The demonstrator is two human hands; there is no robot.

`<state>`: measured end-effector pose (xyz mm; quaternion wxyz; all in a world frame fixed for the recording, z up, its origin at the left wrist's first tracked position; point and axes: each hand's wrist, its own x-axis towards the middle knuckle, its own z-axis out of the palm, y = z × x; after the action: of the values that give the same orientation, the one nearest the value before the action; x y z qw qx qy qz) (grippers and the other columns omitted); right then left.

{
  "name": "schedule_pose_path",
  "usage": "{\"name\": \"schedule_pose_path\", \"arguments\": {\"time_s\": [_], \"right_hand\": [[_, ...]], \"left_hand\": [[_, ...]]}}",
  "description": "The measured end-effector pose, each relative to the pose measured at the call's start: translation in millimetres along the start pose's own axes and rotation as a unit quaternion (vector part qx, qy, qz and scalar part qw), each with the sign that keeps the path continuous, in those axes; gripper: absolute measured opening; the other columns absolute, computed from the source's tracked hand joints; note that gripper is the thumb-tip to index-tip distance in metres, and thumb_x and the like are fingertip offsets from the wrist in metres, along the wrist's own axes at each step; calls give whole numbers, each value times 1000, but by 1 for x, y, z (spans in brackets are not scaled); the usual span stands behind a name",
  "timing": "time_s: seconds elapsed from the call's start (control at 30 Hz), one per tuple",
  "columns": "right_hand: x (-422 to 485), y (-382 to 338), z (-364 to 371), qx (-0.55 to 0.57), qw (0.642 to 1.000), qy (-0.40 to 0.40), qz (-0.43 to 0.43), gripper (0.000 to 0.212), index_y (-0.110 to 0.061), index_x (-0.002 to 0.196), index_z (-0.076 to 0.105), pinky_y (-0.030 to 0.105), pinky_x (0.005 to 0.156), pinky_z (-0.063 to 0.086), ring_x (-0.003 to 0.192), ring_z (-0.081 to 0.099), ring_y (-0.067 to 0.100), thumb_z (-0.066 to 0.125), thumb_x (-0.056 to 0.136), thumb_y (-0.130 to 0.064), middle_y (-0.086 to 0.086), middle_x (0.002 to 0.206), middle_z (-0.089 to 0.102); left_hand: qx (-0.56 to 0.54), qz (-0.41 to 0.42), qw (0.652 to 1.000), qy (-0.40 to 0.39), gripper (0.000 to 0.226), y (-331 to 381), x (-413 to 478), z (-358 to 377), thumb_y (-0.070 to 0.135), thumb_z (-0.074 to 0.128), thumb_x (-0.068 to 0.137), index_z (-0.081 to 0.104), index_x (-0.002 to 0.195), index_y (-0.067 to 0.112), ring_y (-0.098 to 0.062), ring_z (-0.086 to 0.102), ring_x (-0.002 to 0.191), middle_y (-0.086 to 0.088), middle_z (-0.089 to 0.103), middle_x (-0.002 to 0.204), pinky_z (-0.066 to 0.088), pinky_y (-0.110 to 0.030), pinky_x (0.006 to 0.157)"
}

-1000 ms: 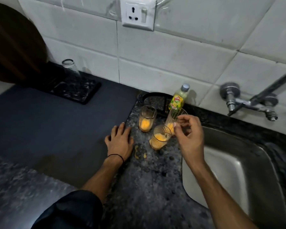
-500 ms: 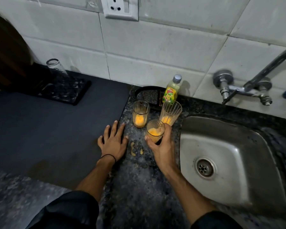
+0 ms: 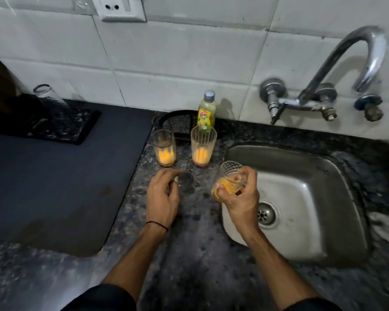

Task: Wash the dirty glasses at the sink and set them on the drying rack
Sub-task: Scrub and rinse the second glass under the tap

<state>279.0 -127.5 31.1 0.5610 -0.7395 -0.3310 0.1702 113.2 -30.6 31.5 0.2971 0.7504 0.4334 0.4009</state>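
Head cam: 4 glasses total, 3 dirty w/ orange residue and 1 clear. 2 hands, 1 soap bottle [image 3: 206,111], 1 tap [image 3: 346,61], 1 sink [image 3: 312,198]. The right hand [image 3: 240,198] grips the cut-pattern glass [image 3: 230,176] from the side, fingers curled round the lower half, thumb side toward the cam. The glass is tilted w/ its rim up and away, over the sink's left edge and off the counter [image 3: 200,254]. It has a diamond-cut wall, orange film and pulp inside, thickest near the base. The other 2 dirties stand upright on the counter, well apart from both hands: a plain glass [image 3: 164,147] at left and a ribbed glass [image 3: 203,145] right of it, directly in front of the soap bottle, each w/ orange dregs at the bottom. The left hand [image 3: 163,194] is knuckles up, fingers loosely curled, tips down on the counter; it's blurred, so I can't tell more. The clear glass [image 3: 47,95] sits upside down on the drying rack [image 3: 63,126] at far left by the wall. A dark mat [image 3: 54,187] covers the counter left of the hands.
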Motion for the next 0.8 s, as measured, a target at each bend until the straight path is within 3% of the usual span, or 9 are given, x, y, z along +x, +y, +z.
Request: {"name": "schedule_pose_path", "arguments": {"time_s": [0.1, 0.3, 0.37, 0.5, 0.57, 0.63, 0.7, 0.8], "right_hand": [[19, 7, -49, -4, 1000, -12, -12, 58, -24, 114, 46, 6, 64, 45, 73, 62, -12, 85, 75, -5, -16, 86, 60], [63, 20, -138, -11, 999, -29, -45, 60, -23, 118, 47, 5, 66, 44, 74, 61, -11, 85, 74, -10, -13, 90, 61], [79, 21, -158, -15, 998, -25, -54, 58, -23, 117, 46, 5, 67, 44, 76, 61, -10, 85, 75, -12, -13, 92, 61], [104, 17, -186, -23, 997, -28, -65, 59, -26, 117, 45, 7, 65, 46, 77, 61, -11, 85, 75, -17, -13, 93, 62], [113, 14, -193, -24, 997, -31, -68, 60, -27, 117, 46, 12, 66, 49, 78, 63, -6, 86, 73, -21, -12, 92, 64], [119, 10, -198, -20, 997, -29, -69, 59, -28, 115, 47, 16, 68, 51, 77, 65, -3, 86, 71, -22, -11, 90, 65], [122, 5, -201, -13, 997, -25, -68, 58, -30, 112, 47, 11, 66, 48, 75, 63, -7, 86, 71, -21, -13, 88, 64], [125, -2, -207, -4, 997, -29, -74, 57, -28, 112, 47, 5, 64, 45, 76, 61, -14, 87, 73, -18, -17, 88, 61]], "left_hand": [[-31, 12, 999, -13, 31, 44, 3, 38, 5, 47, 85, 72, 102, 15, -8, 62, 94, 2, 69, 102, 53, -29, 76], [-65, 34, 996, -57, 32, 130, 39, 118, 19, 50, 90, 69, 114, 13, -12, 66, 97, -1, 72, 107, 53, -30, 90], [-40, 15, 995, -85, 34, 154, 58, 139, 26, 54, 95, 61, 126, 14, -16, 66, 99, -3, 69, 112, 54, -37, 92], [47, -38, 986, -153, 63, 191, 96, 175, 40, 61, 95, 37, 144, 8, -33, 60, 109, -16, 62, 122, 50, -45, 95], [43, -90, 982, -159, 60, 200, 116, 190, 46, 57, 96, 42, 136, 4, -34, 61, 107, -18, 62, 119, 50, -48, 93], [-11, -164, 978, -132, 56, 203, 136, 201, 52, 51, 97, 58, 114, -1, -36, 66, 100, -23, 67, 108, 55, -47, 85], [4, -189, 975, -118, 58, 202, 147, 205, 49, 47, 100, 65, 95, -5, -40, 68, 92, -27, 70, 97, 55, -41, 77], [-16, -199, 975, -98, 53, 200, 146, 211, 42, 44, 102, 66, 88, -4, -41, 69, 82, -24, 70, 83, 59, -48, 75]]}}
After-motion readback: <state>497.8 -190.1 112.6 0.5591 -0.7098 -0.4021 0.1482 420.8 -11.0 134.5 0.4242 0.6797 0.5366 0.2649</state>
